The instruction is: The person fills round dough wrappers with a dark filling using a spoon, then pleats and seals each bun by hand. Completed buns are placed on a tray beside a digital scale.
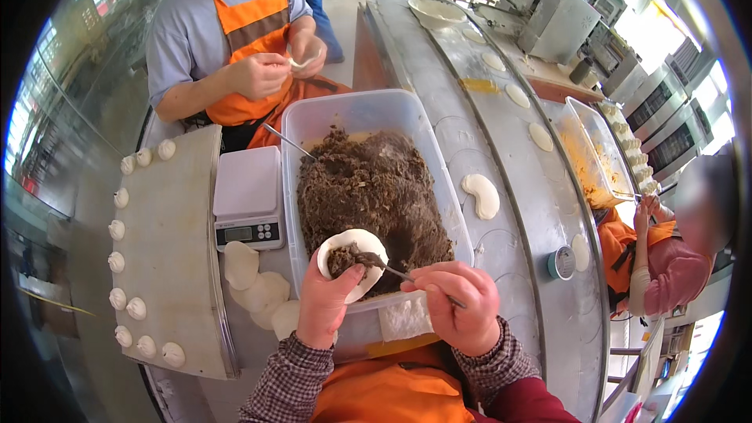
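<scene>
Cupped in my left hand [329, 305] is a round dough wrapper [372, 242] with dark brown filling [343, 259] on it. My right hand [455, 302] grips a metal spoon [400, 274], whose filling-covered end rests on the filling in the wrapper. Both hands are over the near edge of a clear plastic tub [461, 211] of the same dark filling [370, 188]. A second metal utensil [288, 141] stands in the tub's far left part. Flat dough wrappers [264, 294] overlap on the table left of my left hand.
A digital kitchen scale [247, 182] sits left of the tub. Beyond it, a board [176, 247] holds several pleated buns [173, 354]. Dough pieces [482, 195] lie on the metal conveyor [499, 270] at right. One co-worker [247, 29] handles dough; another [670, 247] stands beyond the conveyor.
</scene>
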